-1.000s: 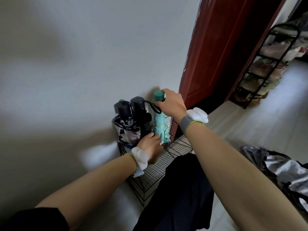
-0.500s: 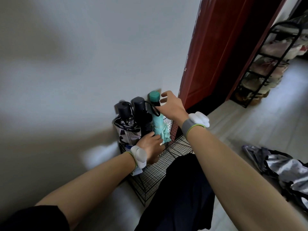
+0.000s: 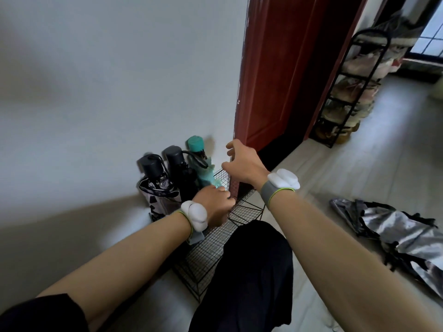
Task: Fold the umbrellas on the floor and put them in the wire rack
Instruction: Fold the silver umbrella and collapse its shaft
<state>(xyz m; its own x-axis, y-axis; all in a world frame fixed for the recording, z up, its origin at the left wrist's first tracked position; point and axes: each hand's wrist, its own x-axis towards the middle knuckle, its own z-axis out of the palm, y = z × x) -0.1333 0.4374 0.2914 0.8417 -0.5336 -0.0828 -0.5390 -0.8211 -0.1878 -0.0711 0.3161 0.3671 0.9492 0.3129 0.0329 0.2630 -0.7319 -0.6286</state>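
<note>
Head view, looking down at a wall corner beside a red door [image 3: 275, 68].

- Wire rack [image 3: 244, 213]: black mesh, on the floor against the white wall [image 3: 119, 80]. Its near edge is hidden behind a black trouser leg [image 3: 251, 271].
- Three folded umbrellas stand upright in a row along the rack's wall-side edge, at its far end, handles up.
- Teal umbrella [image 3: 197, 149] is nearest the door, leaning slightly towards the wall, with a black wrist strap looped below its handle.
- Black umbrella [image 3: 174, 155] is in the middle, touching the teal one.
- Patterned black-and-white umbrella [image 3: 157, 190] stands at the left end.
- Left hand [image 3: 213, 203]: low at the rack's far rim, knuckles up and fingers curled under, right against the bottom of the teal canopy. The back of the hand hides whether the fingers have hold of fabric, wire or nothing; cannot tell.
- Right hand [image 3: 242, 164]: in the air above the rack's far right corner, apart from the teal handle. Fingers are spread and loosely bent, thumb out, holding nothing.
- Each wrist carries a white device on a grey band.
- Silver umbrella [image 3: 405, 236]: unfolded and crumpled on the pale floor [image 3: 335, 176], well apart to the right of the rack, black ribs showing.
- Black shoe rack [image 3: 335, 111]: beyond the door, shelves filled.
</note>
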